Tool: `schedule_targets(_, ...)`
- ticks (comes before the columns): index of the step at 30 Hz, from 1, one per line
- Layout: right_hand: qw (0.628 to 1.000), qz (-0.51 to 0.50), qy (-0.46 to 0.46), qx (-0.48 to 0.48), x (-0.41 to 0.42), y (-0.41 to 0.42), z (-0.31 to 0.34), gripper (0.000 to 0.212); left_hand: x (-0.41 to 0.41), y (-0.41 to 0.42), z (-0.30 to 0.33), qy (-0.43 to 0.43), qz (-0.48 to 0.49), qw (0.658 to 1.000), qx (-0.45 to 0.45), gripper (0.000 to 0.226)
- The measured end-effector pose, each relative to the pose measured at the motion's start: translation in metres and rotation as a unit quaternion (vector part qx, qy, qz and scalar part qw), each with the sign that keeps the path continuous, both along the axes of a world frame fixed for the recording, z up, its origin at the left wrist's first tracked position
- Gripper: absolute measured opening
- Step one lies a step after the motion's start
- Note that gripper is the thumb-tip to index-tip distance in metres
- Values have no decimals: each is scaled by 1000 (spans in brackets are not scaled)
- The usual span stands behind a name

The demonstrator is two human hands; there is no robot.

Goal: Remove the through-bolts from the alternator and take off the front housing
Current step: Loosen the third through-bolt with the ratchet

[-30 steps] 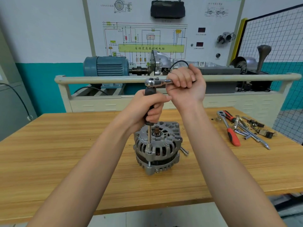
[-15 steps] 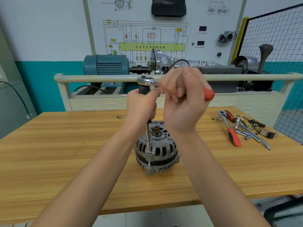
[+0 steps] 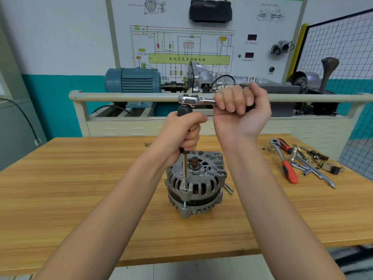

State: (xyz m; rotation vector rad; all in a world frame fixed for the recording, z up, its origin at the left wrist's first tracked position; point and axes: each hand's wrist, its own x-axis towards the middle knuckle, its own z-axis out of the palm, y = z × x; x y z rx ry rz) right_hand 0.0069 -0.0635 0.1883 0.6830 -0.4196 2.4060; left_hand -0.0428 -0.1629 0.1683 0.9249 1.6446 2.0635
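A grey alternator (image 3: 196, 184) stands upright on the wooden table (image 3: 80, 199), shaft end up. A long extension bar (image 3: 185, 172) runs straight down from a ratchet head (image 3: 188, 100) to a through-bolt on the housing's near left edge. My left hand (image 3: 184, 135) grips the black handle at the top of the bar. My right hand (image 3: 242, 110) grips the ratchet handle, which points to the right; the handle is mostly hidden in my fist. A loose bolt (image 3: 229, 188) lies on the table just right of the alternator.
At the right of the table lie a red-handled ratchet (image 3: 286, 164), sockets and several small tools (image 3: 314, 164). Behind the table stands a railed training bench (image 3: 181, 97) with a blue motor (image 3: 133, 80) and a wiring panel.
My right hand has swung the ratchet handle from near me back out to the right. The left hand keeps hold of the extension handle, and the alternator stays in place.
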Motion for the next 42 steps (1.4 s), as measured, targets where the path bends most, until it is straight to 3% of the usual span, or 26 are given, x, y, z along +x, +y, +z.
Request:
schedule_targets(3,975,-177,54,122,11,-22,-6,46,4,8,-2,-1,85,996,18,46)
schedule_targets(6,880,-402,107,230,16,-46,-13,30,10,15,-1,19,160,987,17,38)
schedule_targets(8,848,-452,105,256,16,-53,-16,31,11,16,-1,30,172,984,19,32)
schedule_targets(11,889,-380,127,224,16,-44,-14,35,7,12,-4,38,141,989,24,38)
schedule_targets(14,963,-202,88,152,14,-21,-5,41,-1,2,-4,42,55,997,16,40)
schedule_targets(16,994,-65,30,84,10,-6,0,43,-5,-4,-2,51,-24,998,11,38)
schedule_targets(18,998,53,-19,-4,2,6,4,42,-8,-9,1,54,-102,993,3,35)
schedule_targets(20,991,108,-47,-66,-6,13,6,43,-10,-8,3,39,-150,988,-3,35)
schedule_targets(23,993,80,-53,-69,-7,12,6,46,-11,-5,4,-3,-146,989,-13,45)
schedule_targets(28,989,-120,15,87,9,-16,-1,47,-3,4,2,1,28,1000,6,49)
schedule_targets(32,900,-362,87,228,19,-45,-10,31,4,10,0,6,135,991,25,44)
schedule_targets(34,864,-420,90,263,22,-52,-12,26,5,11,-2,21,159,987,16,35)
schedule_targets(37,889,-376,101,241,22,-47,-10,29,3,10,-3,27,120,992,31,38)
schedule_targets(42,994,-51,13,95,10,-5,6,45,-9,-6,-3,36,-103,994,24,37)
